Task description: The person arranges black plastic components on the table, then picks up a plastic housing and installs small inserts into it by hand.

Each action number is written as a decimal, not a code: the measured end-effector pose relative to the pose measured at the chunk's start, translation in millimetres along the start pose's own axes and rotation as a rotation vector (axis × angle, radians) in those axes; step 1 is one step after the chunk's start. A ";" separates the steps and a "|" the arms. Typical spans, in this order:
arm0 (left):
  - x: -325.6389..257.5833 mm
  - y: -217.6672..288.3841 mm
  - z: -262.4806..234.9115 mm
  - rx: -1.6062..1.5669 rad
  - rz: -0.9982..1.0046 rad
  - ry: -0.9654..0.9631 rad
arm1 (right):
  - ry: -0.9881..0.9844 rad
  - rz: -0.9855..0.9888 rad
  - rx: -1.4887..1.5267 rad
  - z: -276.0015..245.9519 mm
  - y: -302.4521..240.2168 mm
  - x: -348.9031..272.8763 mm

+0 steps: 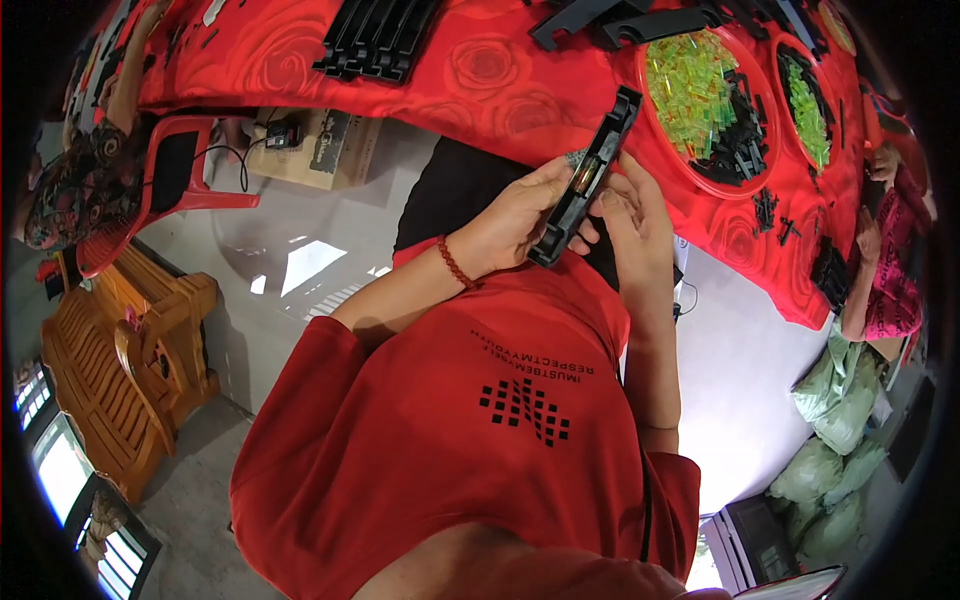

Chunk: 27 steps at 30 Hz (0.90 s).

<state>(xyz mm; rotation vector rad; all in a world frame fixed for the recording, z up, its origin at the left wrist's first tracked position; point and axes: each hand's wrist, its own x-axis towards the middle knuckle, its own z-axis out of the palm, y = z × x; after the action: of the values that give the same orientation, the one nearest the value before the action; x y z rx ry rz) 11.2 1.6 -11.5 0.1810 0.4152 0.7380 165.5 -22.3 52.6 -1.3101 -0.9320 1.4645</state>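
A black plastic spirit level body (pixel 611 128) is held aslant above my lap, just off the table's near edge. Midway along it a small yellowish vial (pixel 589 172) shows in the opening. My left hand (pixel 520 217), with a red bead bracelet at the wrist, is closed around the level's left side. Close against the other side is my right hand (pixel 642 215), its fingers curled in and the thumb bent toward the fingertips. Whatever those right fingers pinch, if anything, is hidden.
On the red rose-patterned tablecloth (pixel 480 65) stands a red basin (pixel 770 165) of yellow-green vials and black pieces, with a second basin (pixel 829 160) beyond. Black level bodies (pixel 375 40) lie at the far left. People sit at both sides; a red chair (pixel 165 185) stands left.
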 end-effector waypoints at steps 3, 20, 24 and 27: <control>-0.8 -0.6 -0.6 0.019 -0.011 0.013 | 0.001 -0.007 -0.048 -2.6 0.9 0.2; -1.8 -9.1 10.4 0.301 0.105 0.055 | 0.015 0.068 -0.031 -2.3 0.9 1.2; -7.1 5.7 16.5 0.467 0.051 0.035 | 0.021 0.036 -0.066 -7.2 2.6 2.5; -5.0 23.9 10.2 0.484 -0.076 0.051 | 0.154 -0.274 -0.458 -18.0 -2.0 -5.5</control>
<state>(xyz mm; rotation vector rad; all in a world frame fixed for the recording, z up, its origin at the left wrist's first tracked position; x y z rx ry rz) -2.4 15.5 6.5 0.5981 0.6419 0.5580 183.5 -27.8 53.5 -1.5233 -1.3351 0.9560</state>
